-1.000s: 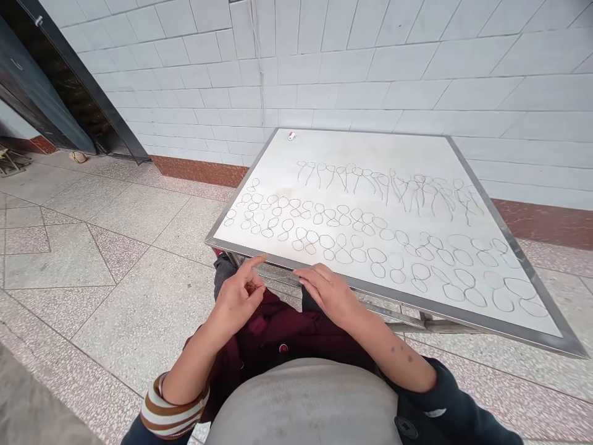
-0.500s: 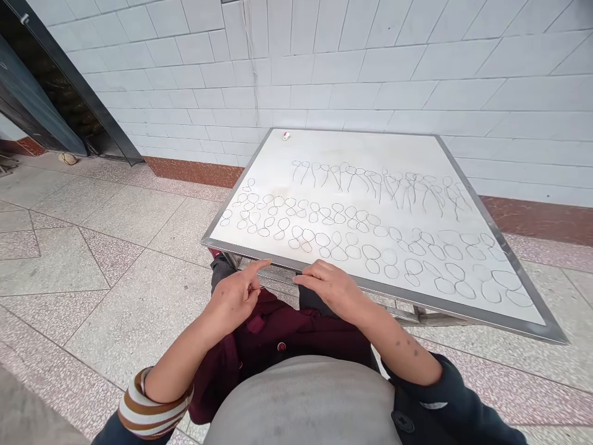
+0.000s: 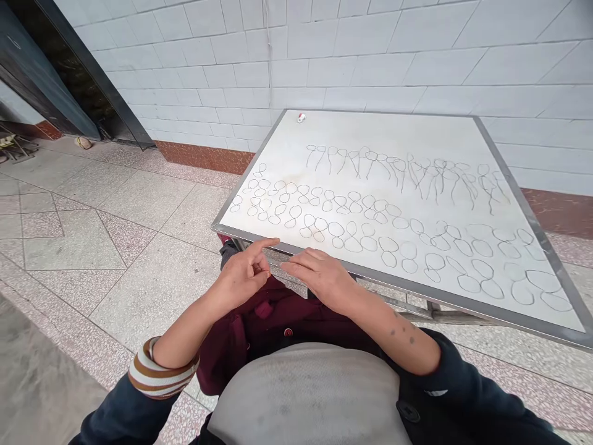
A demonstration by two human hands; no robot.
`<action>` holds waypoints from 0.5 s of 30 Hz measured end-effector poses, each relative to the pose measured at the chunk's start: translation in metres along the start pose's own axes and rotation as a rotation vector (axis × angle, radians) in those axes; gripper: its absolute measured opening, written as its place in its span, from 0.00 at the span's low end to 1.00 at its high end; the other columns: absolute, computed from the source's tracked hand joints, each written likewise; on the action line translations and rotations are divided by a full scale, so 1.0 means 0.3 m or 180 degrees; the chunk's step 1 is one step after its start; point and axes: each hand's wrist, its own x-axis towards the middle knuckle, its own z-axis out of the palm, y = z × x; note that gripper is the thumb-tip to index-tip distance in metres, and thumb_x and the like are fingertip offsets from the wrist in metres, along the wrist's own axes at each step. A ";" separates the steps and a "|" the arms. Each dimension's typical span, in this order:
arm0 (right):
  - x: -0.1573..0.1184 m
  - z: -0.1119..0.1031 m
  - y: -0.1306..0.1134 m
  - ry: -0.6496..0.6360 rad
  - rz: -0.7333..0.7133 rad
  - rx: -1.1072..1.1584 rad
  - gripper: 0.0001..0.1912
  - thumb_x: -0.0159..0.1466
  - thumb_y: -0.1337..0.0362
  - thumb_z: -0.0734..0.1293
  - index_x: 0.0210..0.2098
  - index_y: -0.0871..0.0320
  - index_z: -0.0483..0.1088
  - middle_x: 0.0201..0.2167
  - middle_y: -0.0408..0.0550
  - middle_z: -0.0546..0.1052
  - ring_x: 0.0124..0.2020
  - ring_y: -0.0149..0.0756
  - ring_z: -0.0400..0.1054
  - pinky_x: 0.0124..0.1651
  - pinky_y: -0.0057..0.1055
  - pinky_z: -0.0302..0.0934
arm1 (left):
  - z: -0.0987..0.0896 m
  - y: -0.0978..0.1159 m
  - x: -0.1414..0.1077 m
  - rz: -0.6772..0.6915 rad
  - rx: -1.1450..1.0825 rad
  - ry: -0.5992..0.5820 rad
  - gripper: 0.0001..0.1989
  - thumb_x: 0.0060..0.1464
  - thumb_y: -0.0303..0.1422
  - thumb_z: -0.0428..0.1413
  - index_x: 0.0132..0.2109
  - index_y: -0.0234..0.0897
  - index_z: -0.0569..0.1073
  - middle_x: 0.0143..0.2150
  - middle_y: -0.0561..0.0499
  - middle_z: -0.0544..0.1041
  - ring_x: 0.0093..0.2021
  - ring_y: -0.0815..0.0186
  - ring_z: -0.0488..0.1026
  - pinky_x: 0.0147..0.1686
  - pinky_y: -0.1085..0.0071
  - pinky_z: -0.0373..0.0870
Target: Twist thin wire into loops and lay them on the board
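My left hand (image 3: 243, 272) is just off the table's near edge, its index finger stretched out and the other fingers curled in near the thumb. My right hand (image 3: 322, 276) faces it, palm down, with the fingers pressed together and their tips close to the left index finger. Anything between the fingers is too thin or hidden to make out. Beyond both hands lies a white tabletop with a grey metal rim (image 3: 398, 285). Many thin dark loops (image 3: 352, 238) cover it, mostly in figure-eight shapes. Farther back is a row of loops with trailing tails (image 3: 393, 170).
A small white and red object (image 3: 301, 117) sits at the table's far left corner. White tiled wall (image 3: 352, 68) stands behind the table. An open dark doorway (image 3: 78, 74) is at the left, with a slipper (image 3: 83, 143) on the floor near it.
The view has shifted, so the table appears farther right and higher. My right fingertips have come nearer to my left index finger, and the left thumb and index finger look more spread.
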 end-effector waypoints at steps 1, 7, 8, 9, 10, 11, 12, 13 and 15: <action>0.002 0.002 0.001 0.0054 -0.0041 0.0031 0.15 0.70 0.73 0.55 0.48 0.60 0.71 0.37 0.52 0.75 0.36 0.37 0.63 0.38 0.34 0.61 | -0.001 0.004 -0.004 0.0001 0.0044 -0.0023 0.32 0.52 0.23 0.50 0.63 0.47 0.60 0.29 0.58 0.71 0.28 0.70 0.68 0.33 0.72 0.63; -0.018 0.001 0.024 -0.0229 -0.0314 0.0164 0.14 0.70 0.72 0.56 0.45 0.58 0.73 0.35 0.48 0.76 0.35 0.36 0.64 0.37 0.33 0.62 | 0.003 0.025 -0.022 0.0146 0.1057 -0.0371 0.34 0.51 0.19 0.47 0.64 0.47 0.60 0.30 0.57 0.71 0.29 0.69 0.67 0.33 0.71 0.62; -0.025 0.002 0.027 -0.0250 -0.0304 0.0192 0.14 0.70 0.72 0.56 0.46 0.58 0.73 0.36 0.48 0.76 0.35 0.36 0.64 0.36 0.33 0.62 | 0.003 0.025 -0.022 0.0164 0.1147 -0.0393 0.34 0.51 0.19 0.47 0.64 0.47 0.60 0.30 0.57 0.71 0.29 0.68 0.67 0.33 0.71 0.62; -0.033 0.002 0.029 -0.0229 -0.0272 0.0226 0.14 0.70 0.72 0.57 0.47 0.57 0.72 0.36 0.48 0.77 0.35 0.35 0.64 0.36 0.33 0.62 | 0.003 0.025 -0.023 0.0166 0.1200 -0.0400 0.33 0.51 0.19 0.47 0.64 0.46 0.60 0.30 0.57 0.71 0.29 0.68 0.67 0.33 0.71 0.62; -0.042 0.003 0.030 -0.0180 -0.0232 0.0269 0.15 0.70 0.72 0.57 0.48 0.57 0.72 0.36 0.48 0.77 0.35 0.35 0.64 0.36 0.32 0.63 | 0.002 0.024 -0.023 0.0151 0.1230 -0.0417 0.33 0.52 0.19 0.47 0.64 0.46 0.60 0.29 0.57 0.71 0.29 0.68 0.67 0.33 0.71 0.62; -0.050 0.004 0.031 -0.0114 -0.0189 0.0319 0.15 0.70 0.72 0.57 0.49 0.57 0.71 0.36 0.48 0.77 0.35 0.35 0.64 0.35 0.32 0.63 | 0.001 0.024 -0.023 0.0127 0.1245 -0.0437 0.33 0.52 0.20 0.47 0.64 0.47 0.60 0.29 0.58 0.71 0.29 0.68 0.68 0.33 0.71 0.62; -0.057 0.005 0.031 -0.0043 -0.0160 0.0370 0.15 0.70 0.72 0.56 0.50 0.57 0.71 0.36 0.49 0.77 0.35 0.35 0.64 0.35 0.32 0.63 | 0.000 0.024 -0.024 0.0103 0.1253 -0.0458 0.33 0.52 0.20 0.47 0.64 0.47 0.60 0.29 0.58 0.71 0.29 0.68 0.68 0.33 0.71 0.62; -0.064 0.006 0.032 0.0017 -0.0146 0.0415 0.15 0.70 0.72 0.56 0.50 0.57 0.71 0.36 0.49 0.77 0.35 0.34 0.64 0.35 0.31 0.64 | 0.000 0.026 -0.025 0.0085 0.1260 -0.0476 0.33 0.52 0.20 0.47 0.64 0.46 0.60 0.29 0.58 0.72 0.29 0.68 0.68 0.33 0.71 0.62; -0.074 0.007 0.033 0.0074 -0.0130 0.0453 0.15 0.71 0.71 0.56 0.50 0.57 0.71 0.36 0.49 0.77 0.35 0.35 0.64 0.35 0.32 0.64 | 0.001 0.030 -0.029 0.0066 0.1271 -0.0473 0.33 0.52 0.20 0.48 0.64 0.46 0.60 0.29 0.58 0.72 0.29 0.68 0.68 0.33 0.71 0.62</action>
